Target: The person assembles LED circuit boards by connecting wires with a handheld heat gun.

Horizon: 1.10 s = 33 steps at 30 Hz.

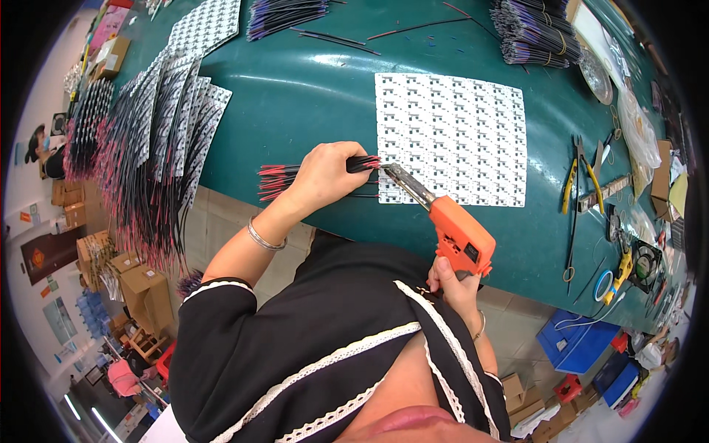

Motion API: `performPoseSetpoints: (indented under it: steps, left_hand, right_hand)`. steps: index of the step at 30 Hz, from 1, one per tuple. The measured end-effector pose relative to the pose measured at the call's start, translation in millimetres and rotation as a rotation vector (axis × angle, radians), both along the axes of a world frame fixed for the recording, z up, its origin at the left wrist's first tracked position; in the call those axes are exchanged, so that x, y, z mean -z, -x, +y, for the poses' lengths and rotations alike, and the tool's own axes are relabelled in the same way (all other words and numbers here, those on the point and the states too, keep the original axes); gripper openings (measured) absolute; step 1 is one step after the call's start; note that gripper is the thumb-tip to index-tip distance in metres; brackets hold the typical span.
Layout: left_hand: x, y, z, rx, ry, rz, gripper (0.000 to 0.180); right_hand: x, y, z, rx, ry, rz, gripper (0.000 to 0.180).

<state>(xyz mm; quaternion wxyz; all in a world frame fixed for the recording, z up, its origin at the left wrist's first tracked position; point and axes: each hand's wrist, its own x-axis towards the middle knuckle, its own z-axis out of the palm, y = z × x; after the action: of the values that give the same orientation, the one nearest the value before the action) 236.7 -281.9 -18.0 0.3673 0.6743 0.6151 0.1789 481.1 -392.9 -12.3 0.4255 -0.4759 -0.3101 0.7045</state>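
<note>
Wires (pixel 284 179), a bundle of thin black leads with red ends, lie gripped in the left hand (pixel 325 176), whose fingers curl closed around them above the near edge of the green table (pixel 310 96). The red ends stick out to the left of the fist; the black ends poke out to its right, just touching the lower left corner of a white panel of small circuit boards (pixel 450 136) that lies flat on the table. Right of that grip, the metal tip of an orange soldering gun (pixel 450 229) meets the wire ends at the panel's corner. The right hand (pixel 452 284) is closed around the gun's handle, below and to the right of the left fist, close to the person's black top.

Farther left of the left hand, more such panels with wires attached (pixel 159 140) fan out over the table edge. Beyond the right hand, pliers with yellow handles (pixel 580 177) lie on the table.
</note>
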Motion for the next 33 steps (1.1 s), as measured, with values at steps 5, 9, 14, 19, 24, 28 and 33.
performPoseSetpoints:
  steps: [5,9,14,19,24,28,33]
  left_hand:
    - [1.2,0.1,-0.1,-0.007,-0.003,0.013,0.018]
    - [-0.1,-0.9,0.0,-0.016,0.006,0.022,0.018]
    - [0.8,-1.2,0.1,-0.007,-0.025,0.027,0.017]
    - [-0.2,-0.8,0.4,-0.005,-0.012,0.034,0.017]
    - [-3.7,0.9,5.4,0.036,0.033,0.002,0.017]
    - [-5.6,0.9,6.1,0.057,0.025,-0.018,0.018]
    - [-6.8,0.1,5.9,0.054,0.036,-0.001,0.018]
  right_hand:
    - [1.2,0.4,0.4,-0.019,-0.003,-0.032,0.026]
    - [-1.2,1.0,1.8,-0.015,0.0,-0.04,0.025]
    - [-4.8,-2.7,-0.4,-0.006,-0.032,0.03,0.025]
    - [-6.4,-1.6,0.4,-0.018,-0.004,-0.003,0.024]
    - [-4.8,-2.4,-1.1,-0.017,-0.003,-0.011,0.023]
    - [-3.9,-1.7,-2.0,0.002,0.007,0.007,0.019]
    - [-3.6,-1.9,-2.3,0.004,0.02,0.026,0.017]
